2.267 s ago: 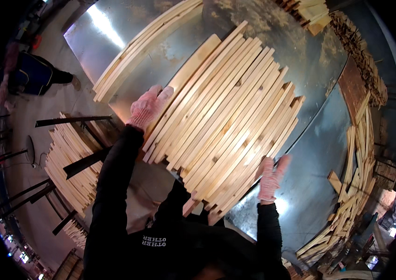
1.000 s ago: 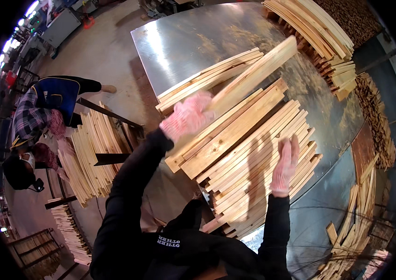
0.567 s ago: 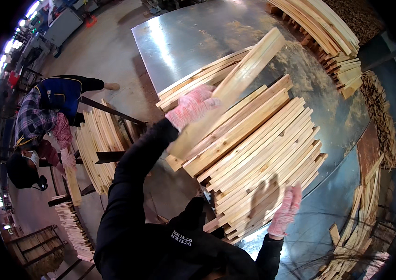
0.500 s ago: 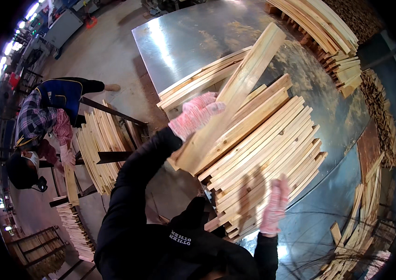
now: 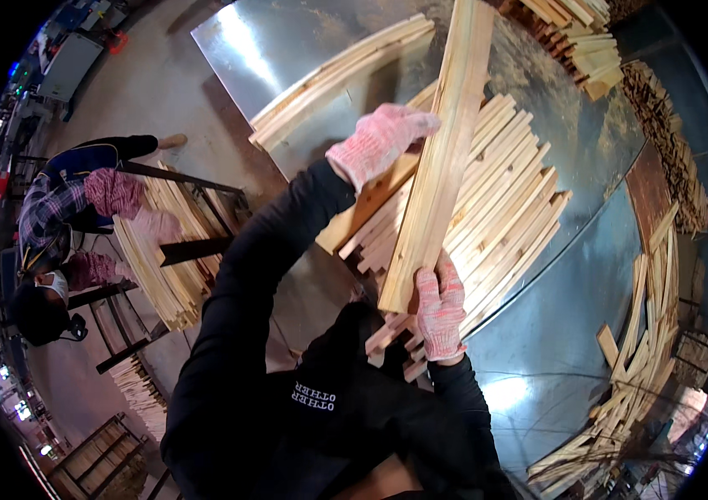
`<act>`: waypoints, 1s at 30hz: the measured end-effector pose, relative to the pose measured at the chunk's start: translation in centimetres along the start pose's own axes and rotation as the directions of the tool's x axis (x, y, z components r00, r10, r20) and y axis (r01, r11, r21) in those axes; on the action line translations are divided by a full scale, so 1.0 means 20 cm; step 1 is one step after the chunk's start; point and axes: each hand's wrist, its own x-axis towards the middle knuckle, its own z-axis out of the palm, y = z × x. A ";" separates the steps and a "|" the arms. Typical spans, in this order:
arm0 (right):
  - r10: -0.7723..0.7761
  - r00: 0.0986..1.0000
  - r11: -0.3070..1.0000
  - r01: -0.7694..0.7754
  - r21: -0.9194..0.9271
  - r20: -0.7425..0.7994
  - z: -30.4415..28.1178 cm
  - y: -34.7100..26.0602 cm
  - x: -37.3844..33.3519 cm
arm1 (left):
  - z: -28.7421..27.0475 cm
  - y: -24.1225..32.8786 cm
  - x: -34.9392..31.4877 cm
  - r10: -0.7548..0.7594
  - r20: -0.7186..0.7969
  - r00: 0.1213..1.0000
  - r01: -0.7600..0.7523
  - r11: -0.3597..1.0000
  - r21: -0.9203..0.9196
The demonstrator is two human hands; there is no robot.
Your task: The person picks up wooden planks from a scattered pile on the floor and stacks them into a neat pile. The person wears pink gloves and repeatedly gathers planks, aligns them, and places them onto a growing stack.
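A long, pale wooden board [image 5: 446, 142] slants across the middle of the view, raised above the pile. My left hand [image 5: 383, 143], in a pink-and-white knit glove, grips its left edge partway along; its fingertips are partly hidden by the board. At the board's near end, my right hand [image 5: 441, 310], gloved alike, has its fingers closed around the right corner. Beneath lies a row of narrow wooden strips [image 5: 508, 212], side by side with uneven ends. Another board [image 5: 379, 193] rests along the row's left side, below my left hand.
The metal table [image 5: 304, 42] carries a few separate strips [image 5: 341, 79] at far left. Stacked wood [image 5: 592, 58] stands at far right, loose strips [image 5: 642, 333] at right. A co-worker [image 5: 79, 192] bends over a rack of boards [image 5: 154, 267] at left.
The board has turned more upright and shifted right, away from the other boards. My right hand, open and apart before, has moved left onto its near end. The view has shifted too.
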 end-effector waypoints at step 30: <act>0.037 0.908 0.990 0.024 0.140 -0.417 -0.81 0.13 -0.18 | 0.01 -0.53 -0.35 0.039 -0.265 0.963 0.264 0.046 0.964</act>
